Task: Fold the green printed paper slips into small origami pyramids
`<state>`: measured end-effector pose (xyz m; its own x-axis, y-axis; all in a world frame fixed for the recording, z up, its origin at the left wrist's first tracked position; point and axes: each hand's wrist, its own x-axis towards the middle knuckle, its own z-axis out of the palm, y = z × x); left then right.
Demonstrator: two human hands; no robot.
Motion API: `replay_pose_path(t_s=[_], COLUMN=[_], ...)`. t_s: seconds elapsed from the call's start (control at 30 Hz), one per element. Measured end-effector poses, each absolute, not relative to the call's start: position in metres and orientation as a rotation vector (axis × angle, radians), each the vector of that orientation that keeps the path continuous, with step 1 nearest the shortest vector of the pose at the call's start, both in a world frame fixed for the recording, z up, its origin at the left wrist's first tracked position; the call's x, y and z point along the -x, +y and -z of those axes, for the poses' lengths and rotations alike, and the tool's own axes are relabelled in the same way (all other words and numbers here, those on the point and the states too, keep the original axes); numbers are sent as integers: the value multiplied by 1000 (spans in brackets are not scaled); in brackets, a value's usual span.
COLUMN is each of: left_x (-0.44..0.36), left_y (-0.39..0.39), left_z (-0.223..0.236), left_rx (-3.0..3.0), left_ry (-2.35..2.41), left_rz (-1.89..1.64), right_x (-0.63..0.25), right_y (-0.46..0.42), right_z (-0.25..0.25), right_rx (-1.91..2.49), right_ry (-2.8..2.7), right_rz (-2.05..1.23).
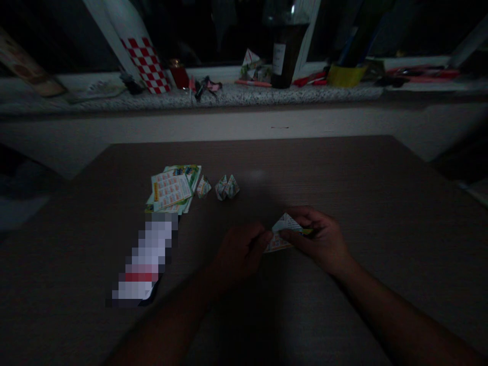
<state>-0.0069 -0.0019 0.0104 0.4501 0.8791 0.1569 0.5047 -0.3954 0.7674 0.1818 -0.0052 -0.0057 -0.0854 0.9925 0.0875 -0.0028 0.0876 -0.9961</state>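
A printed paper sheet (286,223), partly folded to a peak at its top, is held between my two hands above the table. My left hand (244,249) pinches its left corner between thumb and fingers. On the other side, my right hand (320,236) grips it, thumb on the front and fingers behind; a bit of yellow shows near those fingers. Left of my hands stand small folded paper shapes, one alone (204,187) and a pair (227,187) touching each other. Beside them lies a stack of printed paper sheets (171,190).
A blurred-out flat item (147,259) lies on the wooden table (305,162), below the stack. On the granite sill (229,94) behind stand a red-and-white checked bottle (147,63), a dark bottle (284,56), a yellow-based holder (346,75) and small clutter. The room is dim.
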Motion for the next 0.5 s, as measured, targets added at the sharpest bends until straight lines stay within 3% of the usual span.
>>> replay_pose_path(t_s=[0.5], left_x=[10], left_y=[-1], left_z=[-11], left_rx=[-2117], left_ry=[1079], left_rz=[-761], right_x=[-182], right_y=[-6], right_z=[4], right_rx=[1083], right_ry=[-1314], right_rz=[-1199])
